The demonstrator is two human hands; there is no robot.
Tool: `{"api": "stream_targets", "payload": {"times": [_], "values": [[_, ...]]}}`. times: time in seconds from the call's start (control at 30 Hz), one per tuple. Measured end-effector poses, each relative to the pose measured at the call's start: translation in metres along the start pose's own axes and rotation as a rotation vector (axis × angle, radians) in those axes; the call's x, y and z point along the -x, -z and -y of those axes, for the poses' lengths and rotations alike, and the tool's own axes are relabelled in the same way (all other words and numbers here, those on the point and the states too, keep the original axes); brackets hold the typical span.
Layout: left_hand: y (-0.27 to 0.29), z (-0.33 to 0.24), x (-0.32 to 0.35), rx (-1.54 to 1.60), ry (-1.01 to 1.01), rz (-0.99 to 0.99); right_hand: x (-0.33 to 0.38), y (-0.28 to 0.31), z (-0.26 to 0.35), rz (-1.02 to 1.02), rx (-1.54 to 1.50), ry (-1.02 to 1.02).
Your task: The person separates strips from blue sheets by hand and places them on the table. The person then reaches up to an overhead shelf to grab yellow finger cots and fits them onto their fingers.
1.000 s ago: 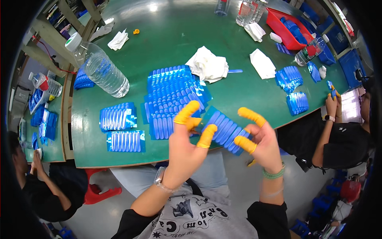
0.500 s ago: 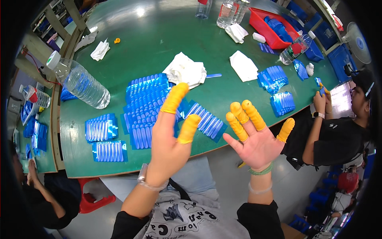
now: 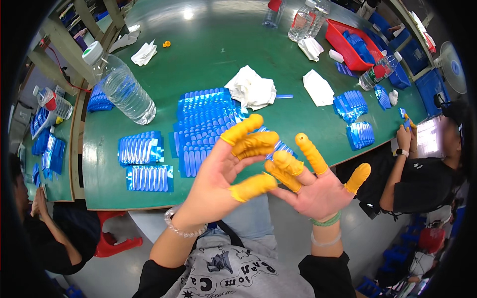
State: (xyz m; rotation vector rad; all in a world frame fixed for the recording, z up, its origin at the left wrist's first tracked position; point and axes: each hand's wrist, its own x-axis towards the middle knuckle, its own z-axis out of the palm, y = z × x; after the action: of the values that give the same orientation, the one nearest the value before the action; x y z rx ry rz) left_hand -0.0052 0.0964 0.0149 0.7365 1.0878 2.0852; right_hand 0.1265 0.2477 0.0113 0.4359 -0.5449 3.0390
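My left hand (image 3: 213, 181), with yellow finger cots on its thumb and fingers, is raised above the table's front edge. Its fingers are spread and hold nothing. Facing up beside it, my right hand (image 3: 320, 191) is open too, its palm bare; the little finger has no cot. The hands nearly meet between their fingertips. Behind the left hand lies a large pile of blue sheets with rows of long rounded pieces (image 3: 203, 109). One more such sheet (image 3: 283, 148) shows partly behind my fingers. Two smaller stacks of blue sheets (image 3: 140, 149) (image 3: 149, 179) lie to the left.
Crumpled white tissue (image 3: 251, 88) lies behind the pile on the green table (image 3: 208, 59). A large water bottle (image 3: 124, 89) stands at left. Further right are a folded tissue (image 3: 318, 88), more blue stacks (image 3: 350, 105), a red basket (image 3: 338, 37) and a co-worker (image 3: 422, 169). Another person sits at far left.
My left hand has turned and moved right, its fingers now spreading toward my right hand. The right hand's fingers have bent slightly. The whole view has shifted, with the table items appearing further right.
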Motion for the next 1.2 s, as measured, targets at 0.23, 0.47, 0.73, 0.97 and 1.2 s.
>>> {"api": "stream_targets", "payload": {"times": [0.23,0.47,0.73,0.97,1.2], "values": [[0.0,0.014,0.01,-0.459,-0.283,-0.18,-0.013,-0.017,-0.026,-0.176,0.293,0.032],[-0.014,0.01,0.022,-1.243,-0.708,-0.309,-0.023,-0.019,-0.062,-0.297,0.764,0.176],[0.0,0.006,0.024,-1.344,-0.816,-0.148,-0.019,-0.003,-0.055,0.043,1.449,0.253],[0.008,0.008,0.018,-1.237,-0.845,-0.209,-0.016,0.006,-0.06,-0.013,1.458,0.312],[0.005,0.01,0.022,-1.427,-0.885,-0.215,-0.018,-0.001,-0.059,0.006,1.847,0.284]]}}
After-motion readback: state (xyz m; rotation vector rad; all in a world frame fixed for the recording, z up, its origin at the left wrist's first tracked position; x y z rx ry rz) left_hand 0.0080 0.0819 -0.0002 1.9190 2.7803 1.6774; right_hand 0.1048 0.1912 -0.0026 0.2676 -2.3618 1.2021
